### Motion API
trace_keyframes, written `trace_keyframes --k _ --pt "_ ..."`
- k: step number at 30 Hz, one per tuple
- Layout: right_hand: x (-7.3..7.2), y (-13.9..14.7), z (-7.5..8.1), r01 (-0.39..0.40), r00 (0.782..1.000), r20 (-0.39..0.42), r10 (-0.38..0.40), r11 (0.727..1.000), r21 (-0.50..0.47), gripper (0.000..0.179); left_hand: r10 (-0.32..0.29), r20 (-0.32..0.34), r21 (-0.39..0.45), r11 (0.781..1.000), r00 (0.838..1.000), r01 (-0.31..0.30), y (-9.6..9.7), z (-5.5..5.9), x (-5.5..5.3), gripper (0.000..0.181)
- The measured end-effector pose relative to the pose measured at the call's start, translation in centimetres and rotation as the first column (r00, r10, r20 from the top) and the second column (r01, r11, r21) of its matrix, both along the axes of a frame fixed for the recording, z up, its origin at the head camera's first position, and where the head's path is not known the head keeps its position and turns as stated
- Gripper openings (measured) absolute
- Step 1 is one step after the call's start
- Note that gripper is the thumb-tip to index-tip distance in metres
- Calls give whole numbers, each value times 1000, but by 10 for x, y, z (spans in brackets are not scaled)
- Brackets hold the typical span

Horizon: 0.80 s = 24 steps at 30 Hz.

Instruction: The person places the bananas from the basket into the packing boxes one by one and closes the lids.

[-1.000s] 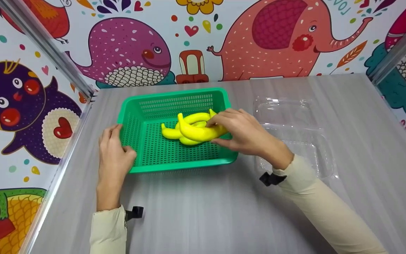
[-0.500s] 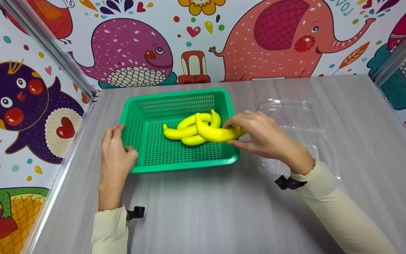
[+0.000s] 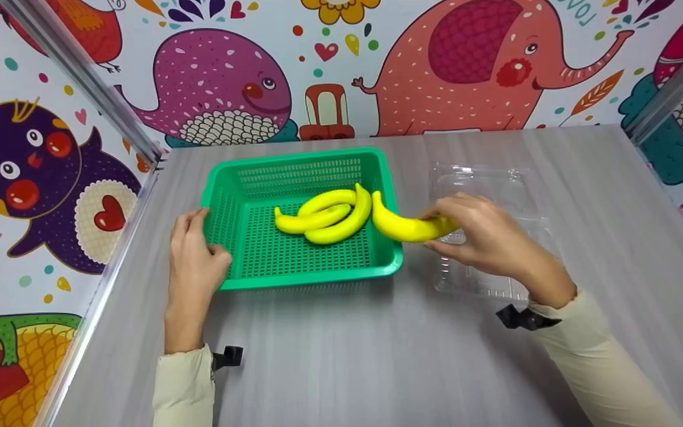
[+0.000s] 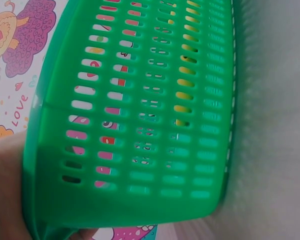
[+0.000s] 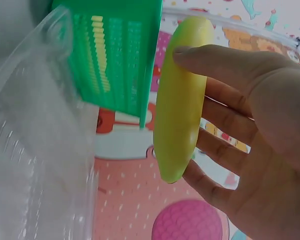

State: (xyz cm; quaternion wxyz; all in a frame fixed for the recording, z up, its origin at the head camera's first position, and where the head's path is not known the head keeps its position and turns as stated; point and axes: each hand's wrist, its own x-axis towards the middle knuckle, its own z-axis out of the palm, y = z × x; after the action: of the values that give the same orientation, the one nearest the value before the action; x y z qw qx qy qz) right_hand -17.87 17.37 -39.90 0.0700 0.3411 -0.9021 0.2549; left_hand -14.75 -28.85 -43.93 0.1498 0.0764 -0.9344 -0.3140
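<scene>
Has a purple bird [image 3: 33,178] on the side wall, well to the left of the left hand [image 3: 196,255]. Wears a pale left sleeve [image 3: 184,388] nearer than that hand, with a little black gadget [image 3: 233,356] at the wrist. Grips the left side of a green basket [image 3: 306,279] with the left hand, thumb at the rim; cannot tell how every fingertip lies. Has a big purple whale [image 3: 220,77] on the back wall, farther off than the left hand. Has three yellow bananas [image 3: 350,222] in the basket, between both hands, close together and touching.

Pinches one more banana [image 3: 407,226] in the right hand [image 3: 490,237], thumb on one side and fingers on the other, with gaps between the fingers. Points the thin tip out to the left of that hand, by the basket's right rim; cannot tell about any touch there. Has a clear plastic box [image 3: 457,276] on the grey table [image 3: 318,367], partly hidden under the right hand, with one part farther back. Has a pinkish elephant [image 3: 401,77] on the back wall, beyond the right hand. Wears a pale right sleeve [image 3: 602,356] nearer and to the right, with another black gadget [image 3: 513,317].
</scene>
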Motion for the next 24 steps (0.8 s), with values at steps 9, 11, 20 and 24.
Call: trace_keyframes --k 9,11,20,24 --pt "5 28 -14 78 996 48 -78 997 11 43 10 6 -5 1000 1000 -10 0 -1 0 71" --pt "5 33 -17 84 995 48 -85 996 17 43 9 -4 -4 1000 1000 -9 0 -2 0 70" --pt "8 52 -26 128 985 106 -133 990 58 42 10 -17 -6 1000 1000 -10 0 -1 0 69" --pt "10 60 -30 145 981 117 -152 987 67 43 10 -8 -6 1000 1000 -10 1 -1 0 69"
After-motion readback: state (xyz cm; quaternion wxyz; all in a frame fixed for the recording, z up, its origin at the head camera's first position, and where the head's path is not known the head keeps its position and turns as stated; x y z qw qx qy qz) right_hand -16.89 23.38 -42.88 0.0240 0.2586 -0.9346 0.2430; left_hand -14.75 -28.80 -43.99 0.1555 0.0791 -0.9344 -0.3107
